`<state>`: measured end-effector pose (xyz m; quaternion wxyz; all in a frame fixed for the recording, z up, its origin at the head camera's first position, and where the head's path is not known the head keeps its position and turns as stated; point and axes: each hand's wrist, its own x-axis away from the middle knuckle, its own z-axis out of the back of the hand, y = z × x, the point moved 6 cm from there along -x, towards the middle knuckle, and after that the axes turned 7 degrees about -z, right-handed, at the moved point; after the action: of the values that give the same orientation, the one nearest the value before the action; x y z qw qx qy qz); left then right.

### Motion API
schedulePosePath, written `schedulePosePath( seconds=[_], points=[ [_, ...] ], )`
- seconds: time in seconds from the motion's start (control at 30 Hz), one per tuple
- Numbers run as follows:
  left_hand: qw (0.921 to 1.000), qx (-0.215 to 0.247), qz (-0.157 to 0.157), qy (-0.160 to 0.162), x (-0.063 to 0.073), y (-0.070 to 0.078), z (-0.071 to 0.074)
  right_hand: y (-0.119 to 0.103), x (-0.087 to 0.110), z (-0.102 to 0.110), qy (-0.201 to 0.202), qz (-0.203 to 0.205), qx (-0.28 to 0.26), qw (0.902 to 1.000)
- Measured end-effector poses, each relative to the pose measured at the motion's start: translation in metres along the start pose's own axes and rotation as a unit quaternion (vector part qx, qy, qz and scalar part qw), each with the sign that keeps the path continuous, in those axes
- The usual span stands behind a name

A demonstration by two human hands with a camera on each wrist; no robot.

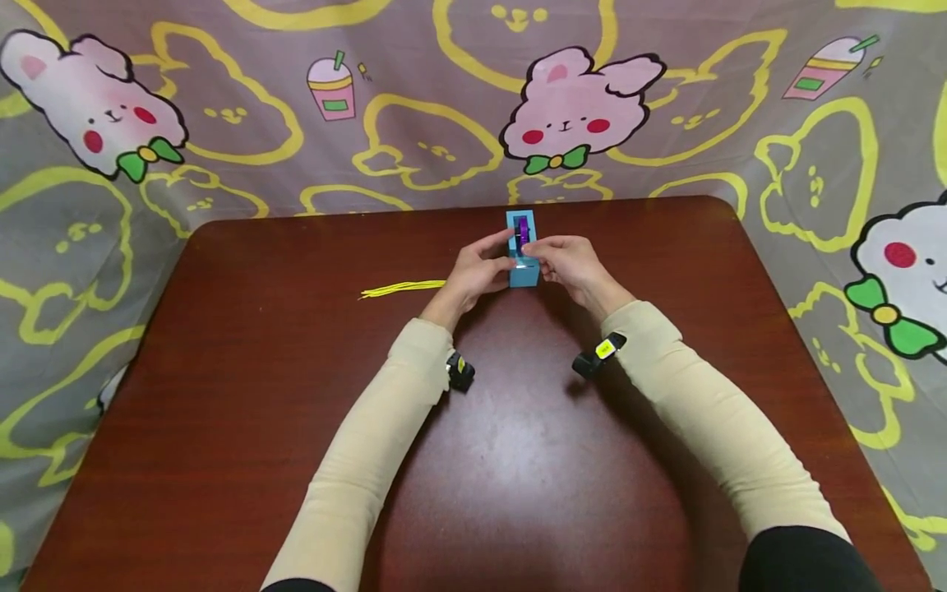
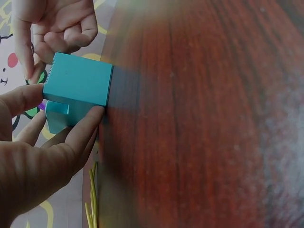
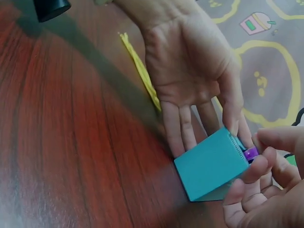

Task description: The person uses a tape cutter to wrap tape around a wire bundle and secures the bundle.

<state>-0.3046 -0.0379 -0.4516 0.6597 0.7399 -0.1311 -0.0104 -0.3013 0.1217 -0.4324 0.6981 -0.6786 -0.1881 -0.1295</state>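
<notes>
A teal tape dispenser [image 1: 524, 276] with a toothed cutting edge stands near the far edge of the table, a roll of purple tape [image 1: 524, 228] in its slot. My left hand [image 1: 472, 271] holds the dispenser from the left, with thumb and fingers against its body [image 2: 80, 80]. From the right, my right hand [image 1: 575, 261] pinches at the purple tape [image 3: 251, 153] with thumb and index finger, close by the toothed edge. The other fingers of that hand are curled beside the dispenser.
A bundle of thin yellow strands [image 1: 402, 288] lies on the brown table [image 1: 259, 395] just left of my left hand. A patterned curtain [image 1: 444, 99] hangs behind the table and along both sides. Each wrist wears a black strap with a camera.
</notes>
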Motion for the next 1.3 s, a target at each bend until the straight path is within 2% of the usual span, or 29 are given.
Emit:
schedulePosePath(
  seconds=[0.37,0.8,1.03,1.3],
  points=[
    [1.0000,0.000,-0.001,0.003,0.000,0.001,0.000,0.007,0.001,-0.001,-0.013,-0.027,0.006,0.9995],
    [0.9999,0.000,-0.005,0.011,-0.001,0.000,0.000,0.007,0.005,0.000,-0.005,-0.016,0.026,0.9995],
    [0.9999,0.002,-0.004,0.013,0.002,0.001,0.000,0.010,0.008,0.001,0.018,-0.025,0.041,0.9987],
    [0.9999,0.002,-0.006,0.012,0.003,0.002,-0.001,0.010,0.013,-0.002,0.019,-0.008,0.042,0.9989]
  ],
)
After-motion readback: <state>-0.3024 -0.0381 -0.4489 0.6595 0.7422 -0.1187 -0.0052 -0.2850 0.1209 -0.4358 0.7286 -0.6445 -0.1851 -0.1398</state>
